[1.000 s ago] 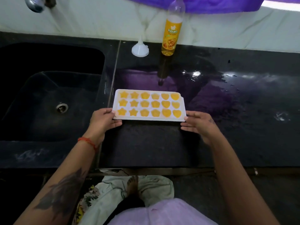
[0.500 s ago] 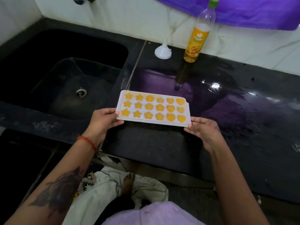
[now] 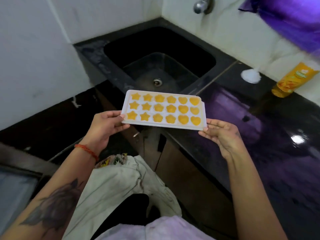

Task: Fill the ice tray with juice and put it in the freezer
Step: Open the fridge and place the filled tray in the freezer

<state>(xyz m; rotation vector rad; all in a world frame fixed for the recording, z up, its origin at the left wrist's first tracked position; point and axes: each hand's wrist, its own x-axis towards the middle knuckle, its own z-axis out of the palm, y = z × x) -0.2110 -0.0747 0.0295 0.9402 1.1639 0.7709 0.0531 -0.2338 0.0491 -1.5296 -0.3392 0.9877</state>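
Note:
A white ice tray (image 3: 203, 110) with star, flower and heart cells full of orange juice hangs level in the air, in front of the counter edge. My left hand (image 3: 105, 125) grips its left end, thumb on top. My right hand (image 3: 220, 132) holds its right end with the fingertips. The juice bottle (image 3: 292, 80) with a yellow label stands at the back right of the counter, blurred.
A black sink (image 3: 159, 64) with a tap (image 3: 201, 5) sits beyond the tray. A white funnel (image 3: 251, 76) stands upside down beside the bottle. The glossy black counter (image 3: 268, 135) runs along the right, cabinet doors (image 3: 181, 163) below it. White walls close off the left.
The tray has been lifted off the counter and carried back and to the left, clear of the edge. The view has swung left, so sink and wall corner now show.

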